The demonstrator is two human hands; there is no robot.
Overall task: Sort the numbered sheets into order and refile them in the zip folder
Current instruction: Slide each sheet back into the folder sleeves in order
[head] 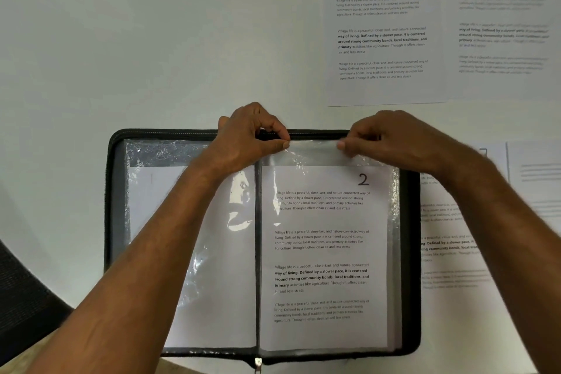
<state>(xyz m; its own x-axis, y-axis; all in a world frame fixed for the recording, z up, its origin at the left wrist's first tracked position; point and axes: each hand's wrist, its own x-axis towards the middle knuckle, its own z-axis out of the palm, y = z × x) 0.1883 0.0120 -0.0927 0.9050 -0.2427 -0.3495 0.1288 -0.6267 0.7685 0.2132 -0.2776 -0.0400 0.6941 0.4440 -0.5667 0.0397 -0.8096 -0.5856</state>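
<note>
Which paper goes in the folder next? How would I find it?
Start at the open black zip folder in the middle, where sheet 2 sits in the right-hand plastic sleeve. Look up past its top right corner to two loose papers lying side by side on the white table. Probably the nearer one: sheet 3, with a handwritten 3 at its top.

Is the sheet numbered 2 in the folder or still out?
In: sheet 2 lies inside the right clear sleeve of the open zip folder, glare across it.
</note>
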